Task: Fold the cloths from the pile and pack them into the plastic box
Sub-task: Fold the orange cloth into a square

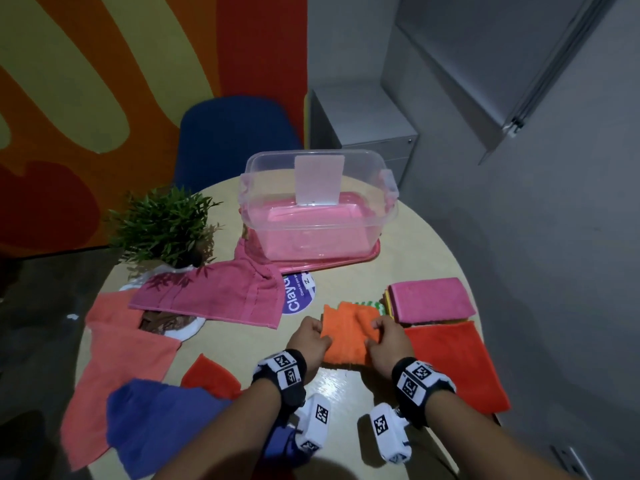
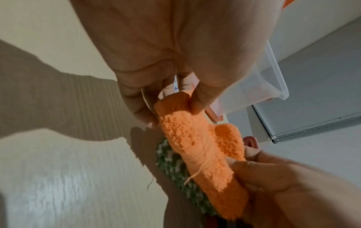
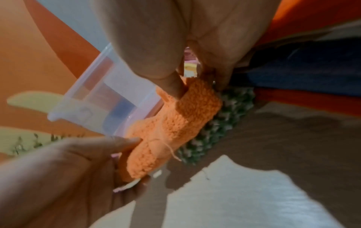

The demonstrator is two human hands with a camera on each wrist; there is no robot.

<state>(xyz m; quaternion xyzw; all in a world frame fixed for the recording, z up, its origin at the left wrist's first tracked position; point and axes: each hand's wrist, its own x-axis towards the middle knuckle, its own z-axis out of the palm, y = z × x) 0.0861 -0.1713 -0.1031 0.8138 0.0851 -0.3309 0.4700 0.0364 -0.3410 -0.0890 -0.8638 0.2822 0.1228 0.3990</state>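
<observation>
Orange cloth, half-folded, pinched by our left hand and right hand fingers: uneven pull may skew the fold.

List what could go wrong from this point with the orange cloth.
1. Both hands, left hand and right hand, only pinch the orange cloth at its edges, so the fold could slip open when lifted.
2. A loose thread hangs from its hem and might snag on a finger.
3. The cloth overlaps the green-and-white cloth beneath, which could get dragged along towards the box.
</observation>
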